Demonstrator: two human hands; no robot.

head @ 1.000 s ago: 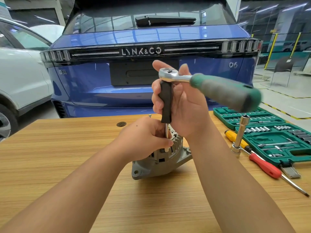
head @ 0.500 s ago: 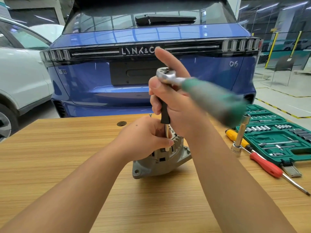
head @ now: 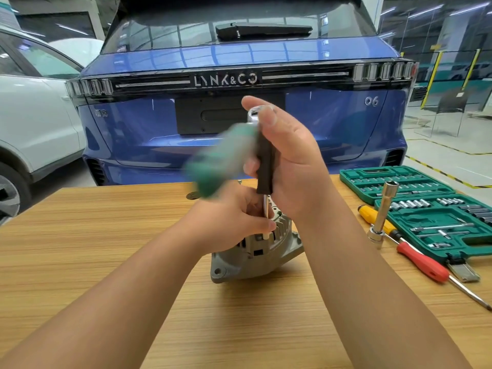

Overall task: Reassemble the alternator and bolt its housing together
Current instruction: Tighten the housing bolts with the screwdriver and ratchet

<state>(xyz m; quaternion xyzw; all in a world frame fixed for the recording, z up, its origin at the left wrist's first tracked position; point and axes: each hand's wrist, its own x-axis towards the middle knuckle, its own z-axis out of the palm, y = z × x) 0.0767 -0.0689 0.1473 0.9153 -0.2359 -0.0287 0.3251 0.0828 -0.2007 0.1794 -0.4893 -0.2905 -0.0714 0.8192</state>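
On the wooden table: the alternator [head: 255, 255] sits near the middle of the table [head: 106, 235], its finned grey housing upward, a mounting ear toward the viewer.
Left hand: the left hand [head: 229, 222] reaches in from the lower left, its fingers curled round the thin metal shaft [head: 265, 209] just above the housing, steadying it.
Right hand: the right hand [head: 290, 166] is raised above the alternator, palm turned leftward, fingers wrapped around the black extension grip [head: 266, 166]; the thumb rests up by the ratchet head [head: 253, 114].
Ratchet: its green handle [head: 221, 161] points left and down, blurred.
Right of the alternator: an open green socket set [head: 431, 209], a red screwdriver [head: 423, 262], a yellow screwdriver [head: 370, 213], an upright socket bar [head: 383, 211].
Behind the table: a blue car [head: 239, 102].
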